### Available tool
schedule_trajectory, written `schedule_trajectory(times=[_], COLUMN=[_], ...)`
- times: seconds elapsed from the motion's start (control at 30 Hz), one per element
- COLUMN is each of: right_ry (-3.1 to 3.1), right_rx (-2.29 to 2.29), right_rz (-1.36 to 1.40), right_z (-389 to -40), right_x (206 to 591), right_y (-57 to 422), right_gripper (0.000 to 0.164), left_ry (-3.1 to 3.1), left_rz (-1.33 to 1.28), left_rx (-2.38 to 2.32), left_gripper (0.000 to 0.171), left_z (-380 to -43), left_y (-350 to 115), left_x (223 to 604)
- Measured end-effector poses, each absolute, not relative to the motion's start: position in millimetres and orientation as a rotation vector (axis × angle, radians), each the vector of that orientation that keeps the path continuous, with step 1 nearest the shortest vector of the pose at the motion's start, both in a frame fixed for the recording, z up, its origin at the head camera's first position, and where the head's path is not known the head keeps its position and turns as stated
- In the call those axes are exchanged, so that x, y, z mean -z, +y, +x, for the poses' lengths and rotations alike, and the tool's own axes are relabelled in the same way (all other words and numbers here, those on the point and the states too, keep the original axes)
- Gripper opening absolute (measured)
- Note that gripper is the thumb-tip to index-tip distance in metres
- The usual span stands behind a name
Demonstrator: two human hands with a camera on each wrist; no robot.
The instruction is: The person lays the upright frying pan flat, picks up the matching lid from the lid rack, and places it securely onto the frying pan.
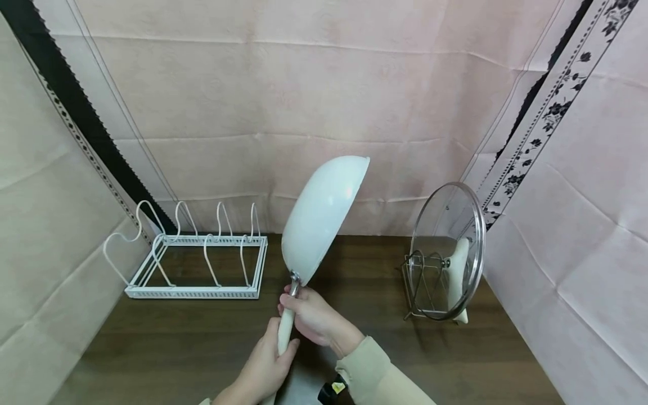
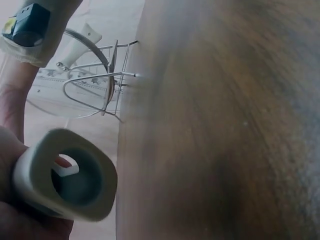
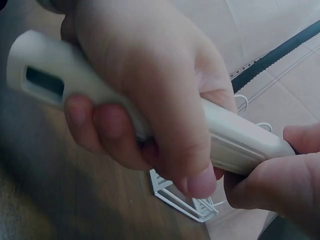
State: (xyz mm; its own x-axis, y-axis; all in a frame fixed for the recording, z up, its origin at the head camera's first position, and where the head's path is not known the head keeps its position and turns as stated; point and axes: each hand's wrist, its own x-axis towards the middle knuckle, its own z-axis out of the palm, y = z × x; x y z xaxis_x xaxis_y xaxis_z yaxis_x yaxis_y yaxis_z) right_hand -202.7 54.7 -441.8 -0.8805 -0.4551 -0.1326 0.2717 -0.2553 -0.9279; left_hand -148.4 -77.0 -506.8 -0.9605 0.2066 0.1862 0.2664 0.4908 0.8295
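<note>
A white wok (image 1: 324, 216) is held up over the table in the head view, its rounded outside to the left and its rim to the right. Both hands are on its pale handle (image 1: 286, 332). My left hand (image 1: 264, 363) grips the lower part, fingers wrapped round it in the right wrist view. Higher up, near the metal joint (image 1: 295, 284), my right hand (image 1: 320, 319) pinches the handle with thumb and fingers. The handle's hollow end (image 2: 102, 195) faces the camera in the left wrist view. The inside of the wok is hidden.
A white wire dish rack (image 1: 192, 292) stands on the wooden table (image 1: 202, 337) to the left. On the right a glass lid (image 1: 478, 264) with a white handle (image 1: 458, 275) stands upright in a small metal stand (image 1: 409, 281). Pale cloth walls (image 1: 304, 90) enclose the back and sides.
</note>
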Motion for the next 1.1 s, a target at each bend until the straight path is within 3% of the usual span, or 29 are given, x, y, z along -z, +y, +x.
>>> schedule_trajectory(times=[0.2, 0.5, 0.87, 1.1], right_ry=[1.562, 1.539, 1.443, 1.383], right_rx=[2.161, 2.212, 2.344, 2.402], right_rz=[-0.199, -0.211, -0.152, -0.130], right_z=[-202.1, -200.0, -198.8, -200.4], right_x=[444.2, 445.1, 445.4, 446.4], right_y=[58.9, 59.3, 59.9, 63.1], right_gripper=[0.023, 0.036, 0.026, 0.024], left_ry=[-2.666, -2.547, -2.385, -2.283], left_rz=[-0.476, -0.569, -0.813, -0.837], left_rx=[1.586, 2.168, 2.435, 2.654], left_gripper=[0.037, 0.041, 0.037, 0.037], left_z=[-147.3, -150.1, -151.8, -150.2], left_y=[-75.8, -76.3, -78.8, -74.5], left_x=[507.2, 509.9, 510.7, 511.8])
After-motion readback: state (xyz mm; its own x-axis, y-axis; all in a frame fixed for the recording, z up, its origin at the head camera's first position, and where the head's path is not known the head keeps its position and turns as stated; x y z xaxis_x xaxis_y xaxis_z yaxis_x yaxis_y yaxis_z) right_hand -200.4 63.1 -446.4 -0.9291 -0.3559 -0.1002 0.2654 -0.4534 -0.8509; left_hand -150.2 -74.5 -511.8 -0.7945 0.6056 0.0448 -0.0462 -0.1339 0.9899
